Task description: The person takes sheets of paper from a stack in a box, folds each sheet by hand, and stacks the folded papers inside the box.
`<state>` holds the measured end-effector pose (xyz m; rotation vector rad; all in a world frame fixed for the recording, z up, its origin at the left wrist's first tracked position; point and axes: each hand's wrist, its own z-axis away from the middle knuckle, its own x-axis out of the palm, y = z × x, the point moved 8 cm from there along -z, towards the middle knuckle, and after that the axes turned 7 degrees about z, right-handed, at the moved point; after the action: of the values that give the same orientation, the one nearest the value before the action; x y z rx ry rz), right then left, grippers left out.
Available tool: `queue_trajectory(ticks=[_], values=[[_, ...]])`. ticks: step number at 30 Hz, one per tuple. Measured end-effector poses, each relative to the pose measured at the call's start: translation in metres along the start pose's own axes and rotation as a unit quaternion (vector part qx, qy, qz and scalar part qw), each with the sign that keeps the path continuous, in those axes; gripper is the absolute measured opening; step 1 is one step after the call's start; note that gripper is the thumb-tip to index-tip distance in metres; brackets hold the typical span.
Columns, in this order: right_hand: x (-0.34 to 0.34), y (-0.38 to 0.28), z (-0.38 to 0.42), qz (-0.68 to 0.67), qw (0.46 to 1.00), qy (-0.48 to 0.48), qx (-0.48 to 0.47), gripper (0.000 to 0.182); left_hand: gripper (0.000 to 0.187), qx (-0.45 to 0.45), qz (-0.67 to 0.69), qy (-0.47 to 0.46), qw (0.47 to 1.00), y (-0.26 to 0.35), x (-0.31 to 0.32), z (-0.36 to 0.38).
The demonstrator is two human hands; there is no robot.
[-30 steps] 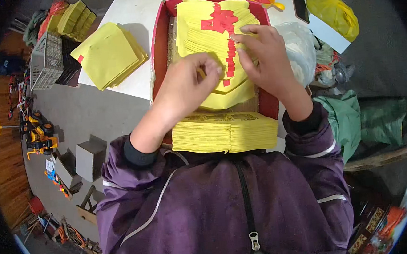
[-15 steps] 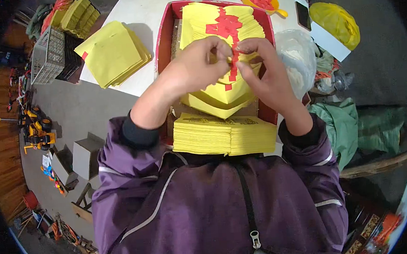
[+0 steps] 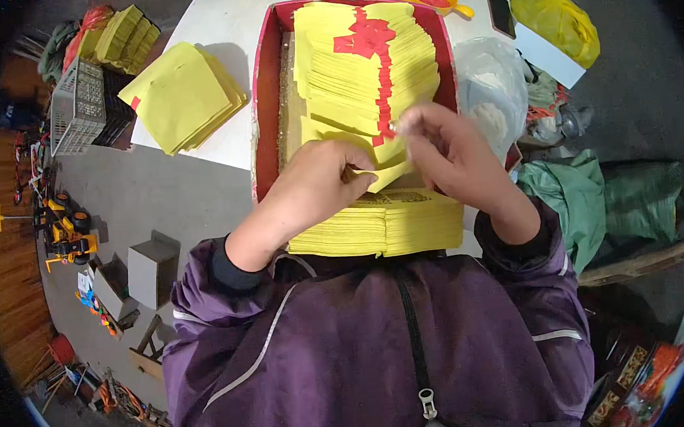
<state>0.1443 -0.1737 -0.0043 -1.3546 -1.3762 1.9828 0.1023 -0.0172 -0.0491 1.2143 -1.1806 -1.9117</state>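
Observation:
My left hand (image 3: 319,175) pinches the near edge of a yellow paper sheet (image 3: 391,174) between thumb and finger, at the front of the box. My right hand (image 3: 453,150), slightly blurred, hovers at the right with its fingertips drawn together close to the red paper pieces; what they hold, if anything, I cannot tell. A red-walled box (image 3: 266,123) holds overlapping yellow sheets (image 3: 336,71), fanned out with small red paper pieces (image 3: 383,84) in a line down them. Just in front of my body lies a thick yellow paper stack (image 3: 343,233).
Another yellow paper pile (image 3: 183,101) lies on the white table (image 3: 225,15), left of the box. Behind the box stands an orange-yellow pan (image 3: 448,0) of red pieces. A phone (image 3: 500,13), a clear plastic bag (image 3: 491,84) and a yellow bag (image 3: 557,24) are at the right.
Both hands have come nearer my body and moved apart from each other. The front sheet's raised fold has come down, and my left hand now grips its edge.

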Motion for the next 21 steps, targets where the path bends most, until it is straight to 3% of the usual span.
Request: queue_trajectory(ticks=[2, 13, 18, 21], values=[[0.010, 0.014, 0.009, -0.058, 0.990, -0.080, 0.105, 0.016, 0.019, -0.019, 0.027, 0.010, 0.999, -0.004, 0.000, -0.002], [0.027, 0.013, 0.014, 0.040, 0.988, -0.126, 0.083, 0.019, 0.015, 0.029, 0.036, 0.015, 0.999, 0.005, 0.004, 0.000], [0.029, 0.020, 0.013, 0.060, 0.994, -0.088, 0.030, 0.018, 0.016, -0.005, 0.035, 0.006, 0.999, 0.007, 0.002, 0.000], [0.023, 0.007, 0.017, 0.081, 0.996, 0.015, -0.040, 0.021, 0.017, 0.020, 0.038, 0.024, 0.999, 0.007, 0.001, 0.001]])
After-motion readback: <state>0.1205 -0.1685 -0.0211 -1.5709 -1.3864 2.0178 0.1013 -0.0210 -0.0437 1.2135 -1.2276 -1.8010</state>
